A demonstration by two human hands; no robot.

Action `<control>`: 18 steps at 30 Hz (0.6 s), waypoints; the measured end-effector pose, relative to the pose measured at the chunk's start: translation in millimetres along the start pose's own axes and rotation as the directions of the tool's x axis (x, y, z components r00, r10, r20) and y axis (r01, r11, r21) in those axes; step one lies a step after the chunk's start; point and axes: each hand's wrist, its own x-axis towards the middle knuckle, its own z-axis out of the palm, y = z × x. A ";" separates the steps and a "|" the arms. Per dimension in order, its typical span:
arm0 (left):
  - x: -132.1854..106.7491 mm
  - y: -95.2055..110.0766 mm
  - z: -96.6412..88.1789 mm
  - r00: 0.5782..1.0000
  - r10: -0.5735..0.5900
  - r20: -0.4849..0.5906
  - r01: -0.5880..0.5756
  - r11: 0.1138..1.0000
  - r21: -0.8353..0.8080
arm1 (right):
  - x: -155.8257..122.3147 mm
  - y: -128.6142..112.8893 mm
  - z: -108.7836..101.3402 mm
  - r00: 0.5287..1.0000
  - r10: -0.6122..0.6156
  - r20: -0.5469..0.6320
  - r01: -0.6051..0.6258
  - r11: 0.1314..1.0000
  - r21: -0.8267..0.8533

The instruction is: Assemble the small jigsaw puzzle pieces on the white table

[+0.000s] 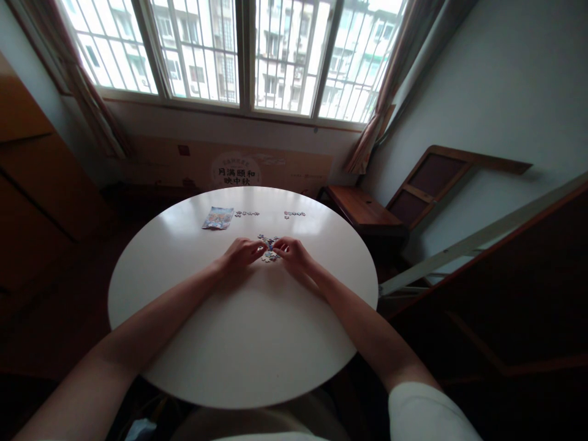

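Observation:
A small heap of jigsaw puzzle pieces [270,257] lies near the middle of the round white table [239,343]. My left hand [245,250] reaches in from the left, its fingers pinched together at the heap's edge on what looks like a puzzle piece. Opposite it, my right hand [293,251] is closed too, its fingertips at a bluish puzzle piece [270,247]. The fingertips of both hands are close together, and the pieces are too small to make out exactly. Beyond the hands lie two short rows of pieces, a left row [248,214] and a right row [294,214].
A colourful picture sheet or packet [217,218] lies on the table's far left, beside the left row. A wooden chair [362,205] stands past the table's right edge. Behind the table are a printed cardboard panel [294,162] and a barred window [202,55].

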 end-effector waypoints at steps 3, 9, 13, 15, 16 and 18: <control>0.2 0.9 -1.0 1.000 -0.010 0.017 0.010 1.000 0.004 | 0.1 0.5 0.1 1.000 0.001 0.000 -0.001 1.000 0.004; -0.4 -1.0 1.6 0.999 -0.021 0.026 0.021 1.000 0.010 | 0.3 3.4 0.9 1.000 -0.001 -0.003 0.001 1.000 0.011; -0.7 -2.1 2.7 1.000 -0.009 0.023 0.008 1.000 0.018 | 0.6 2.9 0.4 1.000 0.008 0.005 -0.008 1.000 0.011; -0.7 -2.2 2.7 1.000 -0.002 0.021 0.002 1.000 0.026 | 0.4 1.6 0.1 1.000 0.008 0.010 -0.009 1.000 0.013; -0.7 -2.1 2.6 1.000 0.000 0.018 -0.001 1.000 0.029 | 0.2 0.8 0.0 1.000 0.008 0.010 -0.008 1.000 0.014; -0.5 -1.9 2.3 1.000 0.007 0.009 -0.008 1.000 0.031 | -0.4 -0.9 -0.2 1.000 0.009 0.009 -0.009 1.000 0.013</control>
